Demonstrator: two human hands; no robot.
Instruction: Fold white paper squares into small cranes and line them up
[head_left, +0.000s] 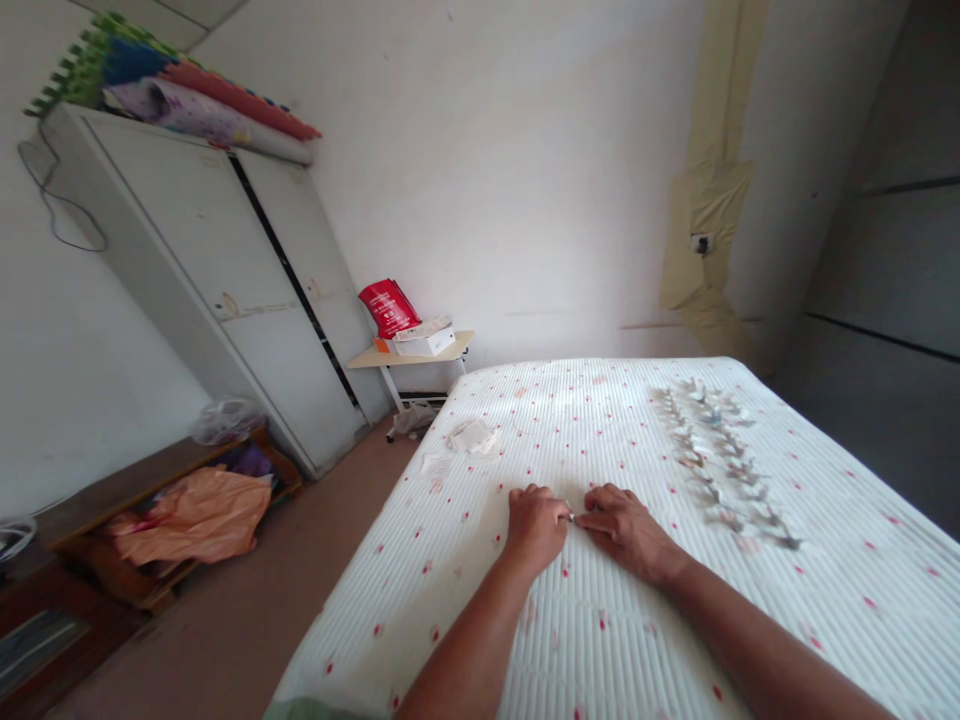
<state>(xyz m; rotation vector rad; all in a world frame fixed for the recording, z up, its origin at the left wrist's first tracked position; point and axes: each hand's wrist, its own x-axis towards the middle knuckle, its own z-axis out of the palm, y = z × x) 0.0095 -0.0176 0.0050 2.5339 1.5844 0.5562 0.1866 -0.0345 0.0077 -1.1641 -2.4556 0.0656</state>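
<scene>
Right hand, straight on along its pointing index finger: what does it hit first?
The small pale piece at the fingertips of the left hand, then that hand itself. The right hand may already touch the piece; contact is too small to tell.

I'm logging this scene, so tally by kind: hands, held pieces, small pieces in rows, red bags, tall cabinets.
Hands: 2 (left hand, right hand)
Held piece: 1
Red bag: 1
Tall cabinet: 1
Total: 5
Small pieces in rows: too blurred to count, left out
</scene>
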